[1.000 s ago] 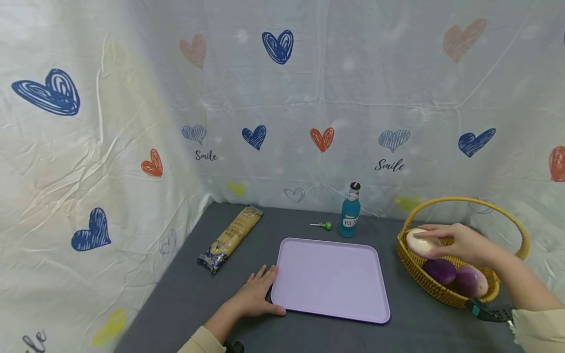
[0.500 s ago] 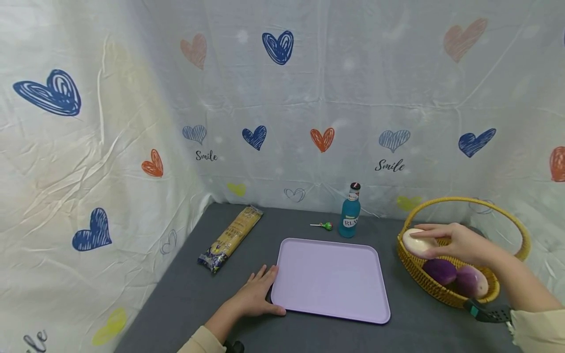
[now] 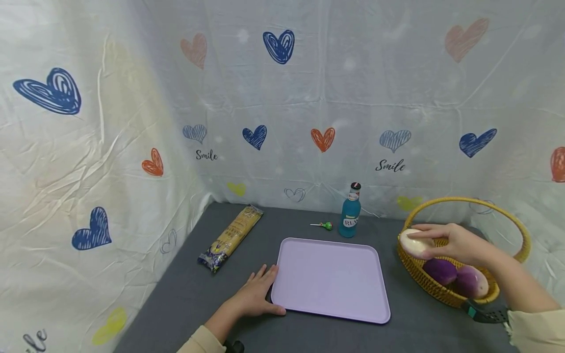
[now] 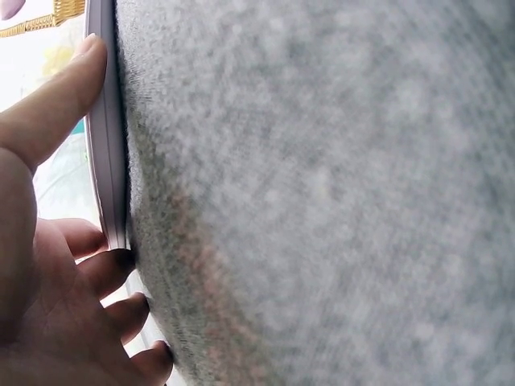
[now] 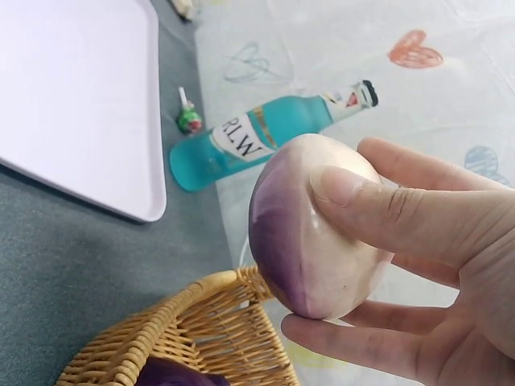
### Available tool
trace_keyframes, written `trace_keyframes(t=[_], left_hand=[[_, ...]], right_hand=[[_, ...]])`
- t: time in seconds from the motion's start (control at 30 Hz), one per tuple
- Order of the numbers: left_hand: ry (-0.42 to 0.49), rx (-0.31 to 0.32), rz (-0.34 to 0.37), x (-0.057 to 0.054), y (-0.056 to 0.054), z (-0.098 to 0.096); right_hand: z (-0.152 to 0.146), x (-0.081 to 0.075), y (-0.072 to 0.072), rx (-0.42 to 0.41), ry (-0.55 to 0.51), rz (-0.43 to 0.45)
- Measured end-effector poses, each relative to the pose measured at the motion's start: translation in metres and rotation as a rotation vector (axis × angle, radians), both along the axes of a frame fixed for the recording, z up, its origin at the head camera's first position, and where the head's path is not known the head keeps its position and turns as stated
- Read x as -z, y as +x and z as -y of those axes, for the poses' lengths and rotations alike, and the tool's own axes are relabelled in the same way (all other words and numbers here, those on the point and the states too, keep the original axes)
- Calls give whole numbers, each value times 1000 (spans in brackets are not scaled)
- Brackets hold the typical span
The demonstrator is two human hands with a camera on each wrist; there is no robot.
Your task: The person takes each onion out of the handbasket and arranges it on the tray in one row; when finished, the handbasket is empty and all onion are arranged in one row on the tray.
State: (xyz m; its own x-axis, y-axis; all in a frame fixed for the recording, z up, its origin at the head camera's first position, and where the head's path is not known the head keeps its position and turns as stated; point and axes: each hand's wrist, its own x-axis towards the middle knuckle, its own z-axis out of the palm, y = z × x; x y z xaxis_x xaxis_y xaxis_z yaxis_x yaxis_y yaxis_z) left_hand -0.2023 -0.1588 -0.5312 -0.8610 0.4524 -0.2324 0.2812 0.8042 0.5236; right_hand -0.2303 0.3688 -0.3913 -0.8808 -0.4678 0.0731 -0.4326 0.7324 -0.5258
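My right hand (image 3: 459,243) holds a purple-and-white turnip (image 3: 414,243) between thumb and fingers, over the left part of a yellow wicker basket (image 3: 415,274). In the right wrist view the turnip (image 5: 282,233) is raised above the basket's rim (image 5: 153,322), with the thumb across its pale side. A dark purple round vegetable (image 3: 439,271) and another turnip (image 3: 471,282) lie inside the basket. My left hand (image 3: 256,295) rests with spread fingers at the left edge of a lilac tray (image 3: 331,279). Its thumb touches the tray's edge (image 4: 109,161) in the left wrist view.
Behind the tray stand a blue bottle (image 3: 348,218) and, lying beside it, a lollipop (image 3: 326,226). A long yellow packet (image 3: 231,238) lies at the back left of the grey table. The basket's tall handle (image 3: 468,199) arches over the right forearm's side. A heart-patterned curtain hangs behind.
My right hand has moved slightly left with the turnip, toward the basket's left rim. The left hand and the tray have stayed in place.
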Motion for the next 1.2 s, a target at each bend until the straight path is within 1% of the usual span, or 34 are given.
trace_keyframes(t=[0.17,0.43,0.83,0.97,1.1,1.2], left_hand=[[-2,3,-3,0,0,1],[-7,6,-9,1,-1,1],[-3,16,-9,-2,0,1],[-9,12,-9,-1,0,2],[-7,10,-11,0,0,2],[-11,13,-12,0,-1,1]], right_hand=[[3,1,-1,-5,-4,-32],[8,1,-3,-35,-13,-72],[16,-1,-4,-6,29,-15],[19,-2,-4,-3,16,18],[21,-4,-5,-6,11,32],[22,-4,-6,-23,4,34]])
